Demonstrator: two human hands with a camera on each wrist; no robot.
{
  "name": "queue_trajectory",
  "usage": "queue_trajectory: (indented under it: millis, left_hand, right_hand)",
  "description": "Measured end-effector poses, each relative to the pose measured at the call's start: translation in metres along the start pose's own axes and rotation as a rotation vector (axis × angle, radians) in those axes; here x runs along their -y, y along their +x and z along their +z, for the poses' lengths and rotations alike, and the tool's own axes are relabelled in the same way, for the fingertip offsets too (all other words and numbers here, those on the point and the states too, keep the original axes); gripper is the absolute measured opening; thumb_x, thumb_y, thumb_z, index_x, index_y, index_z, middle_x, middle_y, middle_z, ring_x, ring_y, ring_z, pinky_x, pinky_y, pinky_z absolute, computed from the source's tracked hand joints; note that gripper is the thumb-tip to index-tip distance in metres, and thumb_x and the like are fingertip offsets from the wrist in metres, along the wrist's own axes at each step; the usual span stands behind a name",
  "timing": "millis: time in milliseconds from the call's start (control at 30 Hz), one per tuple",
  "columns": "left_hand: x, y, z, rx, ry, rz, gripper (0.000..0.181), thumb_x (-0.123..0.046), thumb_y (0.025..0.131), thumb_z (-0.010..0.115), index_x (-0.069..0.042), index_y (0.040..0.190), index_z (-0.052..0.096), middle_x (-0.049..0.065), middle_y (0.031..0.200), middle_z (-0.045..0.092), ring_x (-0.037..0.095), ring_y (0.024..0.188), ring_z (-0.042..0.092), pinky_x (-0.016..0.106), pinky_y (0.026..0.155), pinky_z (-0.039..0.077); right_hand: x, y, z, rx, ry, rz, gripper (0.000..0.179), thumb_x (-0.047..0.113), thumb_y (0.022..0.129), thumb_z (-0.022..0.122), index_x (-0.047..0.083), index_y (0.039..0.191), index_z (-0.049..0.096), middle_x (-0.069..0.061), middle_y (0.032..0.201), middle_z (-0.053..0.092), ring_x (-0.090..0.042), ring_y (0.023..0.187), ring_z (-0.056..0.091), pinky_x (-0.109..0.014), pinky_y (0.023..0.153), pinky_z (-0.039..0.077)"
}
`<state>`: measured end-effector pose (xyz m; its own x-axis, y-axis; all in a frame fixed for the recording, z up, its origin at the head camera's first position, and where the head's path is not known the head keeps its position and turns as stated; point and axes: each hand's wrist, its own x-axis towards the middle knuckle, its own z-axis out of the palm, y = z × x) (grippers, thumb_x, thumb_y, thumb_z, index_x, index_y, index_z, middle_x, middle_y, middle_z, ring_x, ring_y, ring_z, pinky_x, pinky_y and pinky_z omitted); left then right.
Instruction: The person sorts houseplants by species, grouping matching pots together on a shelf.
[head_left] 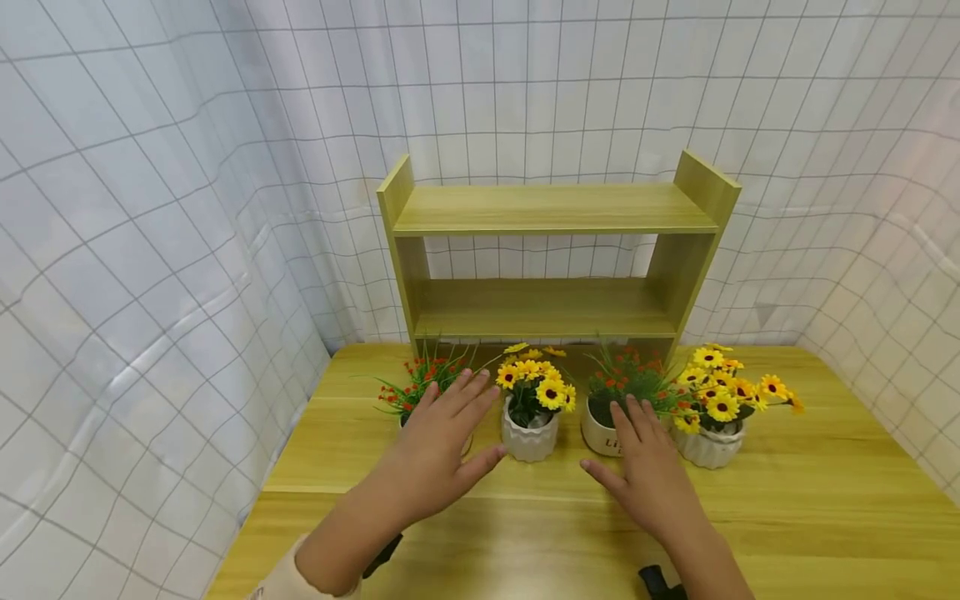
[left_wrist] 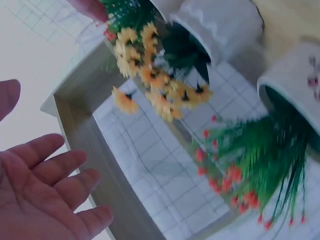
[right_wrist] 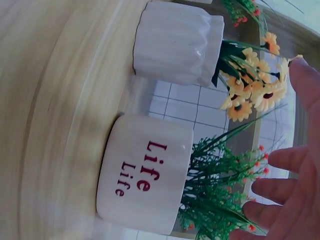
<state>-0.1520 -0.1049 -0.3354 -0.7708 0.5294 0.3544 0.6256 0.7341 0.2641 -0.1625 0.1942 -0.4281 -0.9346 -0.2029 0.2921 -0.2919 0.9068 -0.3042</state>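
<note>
Four pots would be several: a row of artificial potted plants stands on the wooden table. My left hand, fingers spread and holding nothing, is over the leftmost pot of red-flowered grass and partly hides it. Right of it stands a white fluted pot of yellow daisies. My right hand hovers with straight fingers in front of the white "Life" pot, whose red-flowered grass is near the fingertips in the right wrist view. Another pot of yellow daisies is at the far right.
A two-tier wooden shelf stands behind the plants at the back of the table. Grid-patterned white curtains surround the back and sides. Dark straps show at both wrists.
</note>
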Motion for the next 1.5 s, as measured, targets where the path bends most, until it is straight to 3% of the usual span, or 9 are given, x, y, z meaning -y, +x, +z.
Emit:
queue_trajectory:
  millis: [100,300,467,667,733,900,1133,1333,1500]
  left_hand:
    - [0.013,0.01,-0.012,-0.053,-0.071,-0.002,0.062,-0.037,0.095,0.066,-0.006,0.146,0.048,0.013,0.156,0.037,0.032,0.146,0.026,0.062,0.112,0.02]
    - [0.048,0.027,-0.034,-0.164,-0.236,-0.091,0.055,-0.027,0.098,0.064,-0.003,0.145,0.048,0.012,0.156,0.037,0.031,0.147,0.025,0.056,0.113,0.025]
    - [0.075,0.04,-0.049,-0.337,-0.234,-0.096,0.047,-0.02,0.097,0.064,0.001,0.137,0.054,0.015,0.148,0.047,0.034,0.14,0.038,0.054,0.11,0.033]
    - [0.099,0.056,-0.063,-0.494,-0.223,-0.156,0.046,-0.02,0.097,0.063,0.001,0.137,0.055,0.019,0.139,0.055,0.035,0.133,0.046,0.053,0.106,0.037]
    - [0.104,0.062,-0.065,-0.517,-0.231,-0.185,0.047,-0.021,0.097,0.062,0.001,0.138,0.054,0.019,0.138,0.055,0.035,0.133,0.046,0.053,0.106,0.037]
    - [0.116,0.075,-0.066,-0.524,-0.275,-0.266,0.05,-0.025,0.099,0.059,0.0,0.141,0.052,0.018,0.139,0.055,0.032,0.132,0.048,0.05,0.105,0.04]
    - [0.125,0.089,-0.067,-0.49,-0.378,-0.374,0.054,-0.028,0.099,0.059,-0.005,0.146,0.047,0.014,0.144,0.051,0.028,0.132,0.049,0.046,0.103,0.043]
    - [0.129,0.099,-0.065,-0.45,-0.383,-0.419,0.058,-0.038,0.1,0.058,-0.011,0.149,0.043,0.007,0.147,0.05,0.026,0.133,0.047,0.046,0.101,0.045]
    - [0.135,0.107,-0.062,-0.428,-0.438,-0.457,0.063,-0.042,0.099,0.057,-0.012,0.151,0.04,0.008,0.146,0.049,0.027,0.132,0.048,0.045,0.099,0.046]
  right_hand:
    - [-0.004,-0.001,-0.003,-0.04,0.041,0.001,0.09,0.058,0.09,0.064,-0.002,0.151,0.034,-0.027,0.156,0.026,-0.048,0.143,0.022,-0.067,0.104,0.03]
    - [-0.01,-0.007,-0.007,-0.205,0.09,-0.068,0.08,0.036,0.086,0.078,-0.004,0.145,0.042,-0.025,0.15,0.037,-0.048,0.136,0.034,-0.065,0.097,0.039]
    - [-0.019,-0.011,-0.012,-0.383,0.096,-0.142,0.074,0.02,0.078,0.085,-0.006,0.137,0.05,-0.024,0.142,0.047,-0.045,0.128,0.044,-0.061,0.091,0.045]
    - [-0.033,-0.017,-0.02,-0.508,0.116,-0.157,0.068,0.047,0.093,0.066,-0.006,0.134,0.054,-0.023,0.137,0.052,-0.044,0.125,0.047,-0.059,0.097,0.039]
    - [-0.038,-0.021,-0.023,-0.517,0.115,-0.135,0.067,0.044,0.091,0.07,-0.006,0.133,0.054,-0.024,0.136,0.052,-0.046,0.124,0.046,-0.06,0.096,0.038]
    - [-0.049,-0.028,-0.027,-0.525,0.115,-0.078,0.065,0.024,0.081,0.081,-0.007,0.132,0.054,-0.026,0.135,0.052,-0.049,0.123,0.046,-0.063,0.091,0.039]
    - [-0.066,-0.035,-0.03,-0.557,0.111,-0.034,0.065,0.023,0.082,0.08,-0.007,0.134,0.053,-0.029,0.132,0.053,-0.052,0.119,0.047,-0.065,0.089,0.039]
    - [-0.077,-0.041,-0.032,-0.567,0.096,0.014,0.064,0.014,0.079,0.081,-0.01,0.131,0.053,-0.033,0.129,0.052,-0.054,0.117,0.046,-0.066,0.091,0.037]
    - [-0.084,-0.045,-0.033,-0.574,0.086,0.115,0.06,0.012,0.081,0.078,-0.011,0.13,0.052,-0.034,0.129,0.052,-0.056,0.116,0.046,-0.067,0.091,0.037]
